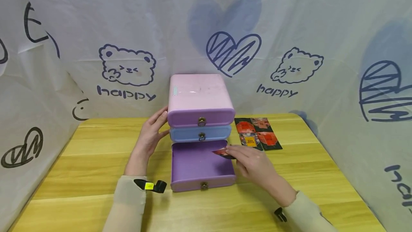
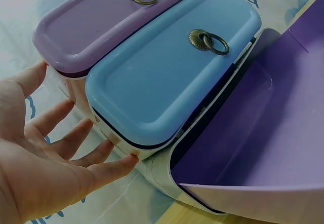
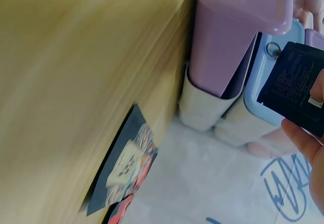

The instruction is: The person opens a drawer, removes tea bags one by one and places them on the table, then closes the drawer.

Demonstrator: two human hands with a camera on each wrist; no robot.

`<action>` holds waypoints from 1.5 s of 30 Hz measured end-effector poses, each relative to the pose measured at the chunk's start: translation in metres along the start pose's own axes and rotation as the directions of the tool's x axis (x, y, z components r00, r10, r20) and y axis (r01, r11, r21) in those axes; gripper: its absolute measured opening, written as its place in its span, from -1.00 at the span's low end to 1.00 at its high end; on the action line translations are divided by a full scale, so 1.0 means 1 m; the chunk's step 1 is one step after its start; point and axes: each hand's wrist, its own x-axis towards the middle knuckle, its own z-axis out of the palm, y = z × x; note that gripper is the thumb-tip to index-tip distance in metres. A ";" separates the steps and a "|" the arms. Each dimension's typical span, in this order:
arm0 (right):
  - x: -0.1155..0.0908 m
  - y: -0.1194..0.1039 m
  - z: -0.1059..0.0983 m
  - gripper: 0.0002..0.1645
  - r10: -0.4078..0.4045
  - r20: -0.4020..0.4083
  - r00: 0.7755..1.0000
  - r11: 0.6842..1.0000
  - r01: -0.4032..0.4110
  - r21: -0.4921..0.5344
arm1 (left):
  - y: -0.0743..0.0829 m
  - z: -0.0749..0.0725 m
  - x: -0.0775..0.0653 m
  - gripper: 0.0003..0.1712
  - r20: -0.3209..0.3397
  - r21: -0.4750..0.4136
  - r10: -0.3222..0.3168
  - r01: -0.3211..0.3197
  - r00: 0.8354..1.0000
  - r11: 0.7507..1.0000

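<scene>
A small three-tier drawer cabinet (image 1: pixel 199 87) stands on the table, pink on top. Its lowest purple drawer (image 1: pixel 196 160) is pulled out, showing a bare inside. The blue middle drawer (image 2: pixel 167 72) and the purple upper drawer (image 2: pixel 101 31) are closed, each with a brass ring pull. My left hand (image 1: pixel 149 135) touches the cabinet's left side with spread fingertips. Between thumb and fingers, my right hand (image 1: pixel 252 162) pinches a small flat packet (image 3: pixel 291 84) above the right side of the pulled-out drawer. Its dark printed back shows in the right wrist view.
Several similar dark packets with red and orange prints (image 1: pixel 257 133) lie side by side on the wooden table (image 1: pixel 289 185), right of the cabinet. Behind the table hangs a white curtain (image 1: pixel 180 20) with bear and heart drawings.
</scene>
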 end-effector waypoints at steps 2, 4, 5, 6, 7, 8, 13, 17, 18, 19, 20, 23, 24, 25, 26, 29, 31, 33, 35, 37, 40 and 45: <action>-0.003 0.002 -0.003 -0.51 0.006 -0.005 1.000 1.000 -0.006 -0.005 | 0.000 0.000 0.000 -0.40 -0.002 0.003 -0.001 0.001 1.000 1.000; -0.007 0.003 -0.006 -0.50 0.011 -0.010 1.000 1.000 -0.011 -0.012 | 0.001 0.000 0.000 -0.40 -0.002 0.008 -0.003 0.003 1.000 1.000; -0.008 0.004 -0.007 -0.49 0.013 -0.014 1.000 1.000 -0.013 -0.016 | 0.001 0.000 0.000 -0.39 -0.002 0.009 -0.004 0.004 1.000 1.000; -0.010 0.005 -0.009 -0.49 0.013 -0.019 1.000 1.000 -0.014 -0.020 | 0.002 0.000 0.000 -0.39 -0.002 0.008 -0.003 0.003 1.000 1.000; -0.011 0.006 -0.010 -0.48 0.013 -0.024 1.000 1.000 -0.014 -0.021 | 0.002 0.000 0.000 -0.39 -0.003 0.007 -0.003 0.003 1.000 1.000; -0.013 0.007 -0.012 -0.48 0.015 -0.026 1.000 1.000 -0.016 -0.024 | 0.002 0.000 0.000 -0.39 -0.002 0.007 -0.002 0.002 1.000 1.000; -0.021 0.013 -0.019 -0.51 0.028 -0.024 0.999 0.999 -0.029 -0.040 | 0.002 -0.001 0.000 -0.39 -0.002 0.011 -0.002 0.002 1.000 1.000; -0.028 0.017 -0.024 -0.52 0.045 -0.025 0.999 0.998 -0.046 -0.048 | 0.002 -0.001 0.000 -0.40 -0.002 0.007 0.001 -0.001 1.000 1.000; -0.030 0.018 -0.024 -0.52 0.050 -0.024 0.998 0.997 -0.051 -0.052 | 0.002 -0.001 0.000 -0.40 -0.001 0.006 0.002 -0.002 1.000 1.000; -0.032 0.020 -0.025 -0.52 0.053 -0.026 0.998 0.997 -0.055 -0.055 | 0.002 -0.001 0.000 -0.40 0.000 0.005 0.003 -0.003 1.000 1.000; -0.034 0.021 -0.025 -0.52 0.056 -0.027 0.998 0.997 -0.057 -0.060 | 0.002 -0.001 0.000 -0.41 0.000 0.003 0.005 -0.005 1.000 1.000; -0.040 0.025 -0.028 -0.53 0.069 -0.018 0.997 0.994 -0.070 -0.078 | 0.001 -0.002 0.001 -0.42 0.002 0.003 0.010 -0.010 1.000 1.000; -0.042 0.027 -0.028 -0.53 0.074 -0.014 0.997 0.994 -0.075 -0.081 | 0.001 -0.002 0.001 -0.42 0.003 0.003 0.011 -0.011 1.000 1.000; -0.044 0.028 -0.029 -0.53 0.078 -0.010 0.997 0.993 -0.079 -0.085 | 0.000 -0.002 0.001 -0.42 0.004 0.003 0.013 -0.013 1.000 1.000; -0.046 0.030 -0.030 -0.52 0.083 -0.003 0.997 0.993 -0.083 -0.089 | 0.000 -0.002 0.001 -0.43 0.005 0.003 0.014 -0.014 1.000 1.000; -0.051 0.034 -0.032 -0.51 0.094 0.014 0.995 0.990 -0.092 -0.103 | -0.001 -0.002 0.001 -0.44 0.005 -0.002 0.017 -0.017 1.000 1.000; -0.055 0.037 -0.033 -0.51 0.099 0.020 0.995 0.989 -0.096 -0.109 | -0.001 -0.002 0.001 -0.43 0.004 -0.002 0.016 -0.016 1.000 1.000; -0.059 0.040 -0.035 -0.50 0.102 0.023 0.995 0.988 -0.098 -0.118 | -0.001 -0.002 0.001 -0.43 0.001 -0.002 0.014 -0.014 1.000 1.000; -0.063 0.042 -0.037 -0.51 0.109 0.028 0.994 0.986 -0.104 -0.130 | -0.002 -0.001 0.001 -0.42 0.000 0.001 0.010 -0.010 1.000 1.000; -0.067 0.045 -0.039 -0.52 0.119 0.035 0.992 0.984 -0.113 -0.139 | -0.002 -0.001 0.001 -0.41 -0.002 0.007 0.007 -0.007 1.000 1.000; -0.073 0.048 -0.041 -0.53 0.138 0.048 0.989 0.980 -0.129 -0.153 | -0.002 -0.001 0.001 -0.41 -0.002 0.009 0.006 -0.006 1.000 1.000; -0.085 0.055 -0.047 -0.53 0.195 0.111 0.975 0.967 -0.172 -0.186 | -0.002 -0.001 0.001 -0.43 0.001 -0.001 0.009 -0.009 1.000 1.000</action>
